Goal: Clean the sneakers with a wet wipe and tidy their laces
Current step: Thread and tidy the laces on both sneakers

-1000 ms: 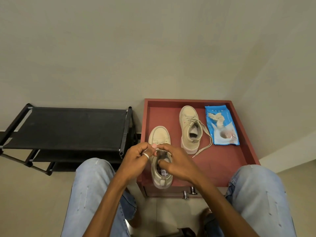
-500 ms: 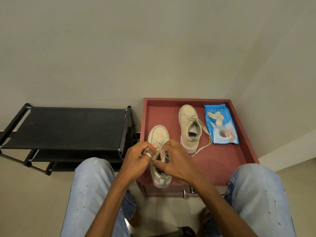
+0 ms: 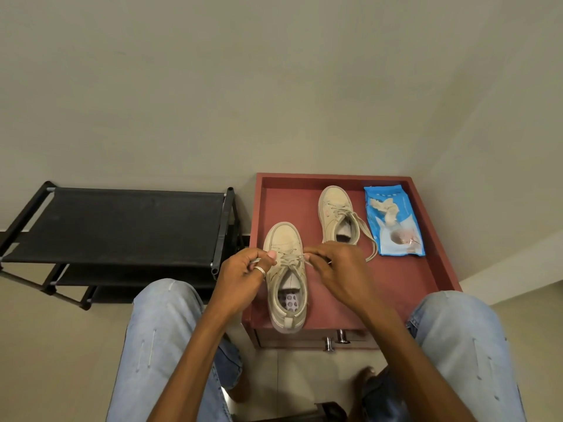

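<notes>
The left hand (image 3: 243,271) and right hand (image 3: 339,266) each pinched a lace (image 3: 291,257) end over the near sneaker (image 3: 283,236) on the bench (image 3: 396,284). I'd have pulled evenly outward, keeping the knot centred. Beyond, the far sneaker (image 3: 333,202) lay loose-laced beside the wipes (image 3: 393,220).

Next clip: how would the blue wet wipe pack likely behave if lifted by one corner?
The wet wipe pack looks like a thin, wrinkled film pouch lying flat, so it would probably droop rather than hold shape. Its glossy surface may be somewhat slippery. Being flat, it seems unlikely to roll or tip.
</notes>
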`<state>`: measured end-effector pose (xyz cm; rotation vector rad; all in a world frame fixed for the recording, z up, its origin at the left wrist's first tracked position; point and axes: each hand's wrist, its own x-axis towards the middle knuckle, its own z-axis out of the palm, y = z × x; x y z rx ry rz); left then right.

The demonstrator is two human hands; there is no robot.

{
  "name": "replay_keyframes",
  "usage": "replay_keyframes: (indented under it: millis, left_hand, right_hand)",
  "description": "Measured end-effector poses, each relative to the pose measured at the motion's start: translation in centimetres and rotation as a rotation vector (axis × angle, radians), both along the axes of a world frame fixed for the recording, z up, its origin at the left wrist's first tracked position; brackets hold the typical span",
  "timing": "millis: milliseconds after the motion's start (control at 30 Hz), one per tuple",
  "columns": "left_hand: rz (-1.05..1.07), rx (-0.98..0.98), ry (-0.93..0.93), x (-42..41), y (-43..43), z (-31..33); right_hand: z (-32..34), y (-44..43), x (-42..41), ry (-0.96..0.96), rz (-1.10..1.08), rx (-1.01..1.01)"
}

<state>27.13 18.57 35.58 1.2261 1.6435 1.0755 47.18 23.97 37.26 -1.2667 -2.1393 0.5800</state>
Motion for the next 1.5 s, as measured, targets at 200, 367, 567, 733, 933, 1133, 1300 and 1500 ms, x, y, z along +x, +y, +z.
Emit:
replay_keyframes:
  millis: [200, 367, 567, 733, 933, 1133, 1300, 1500]
  left_hand:
    - [0.079, -0.016, 0.039, -0.6, 0.1, -0.2]
    - [0.166, -0.062, 0.195, -2.0, 0.2, -0.8]
    - [0.135, -0.114, 0.416, -2.4, 0.2, -1.9]
    - [0.047, -0.127, 0.614, -2.2, 0.0, -1.7]
    - [-0.109, -0.031, 0.553, -1.2, 0.3, -2.1]
    - [-0.213, -0.01, 0.523, -0.1, 0.5, -3.3]
    - [-0.16, -0.011, 0.586, 0.1, 0.4, -3.2]
    - [-0.121, 0.046, 0.567, 0.1, 0.5, -3.1]
  right_hand:
    - [0.7, 1.3, 2.6, 0.038, -0.181, -0.024]
    - [1.0, 2.5, 5.7, 0.034, -0.395, -0.069]
    - [0.3, 3.0, 7.5, -0.099, -0.573, -0.078]
    - [0.1, 2.4, 6.6, -0.26, -0.537, -0.148]
    - [0.4, 1.3, 3.5, -0.126, -0.329, -0.072]
    - [-1.2, -0.7, -0.4, -0.231, 0.042, -0.229]
    - [-2.2, -0.8, -1.1, -0.256, 0.088, -0.323]
    - [-2.2, -0.3, -1.0, -0.224, 0.019, -0.282]
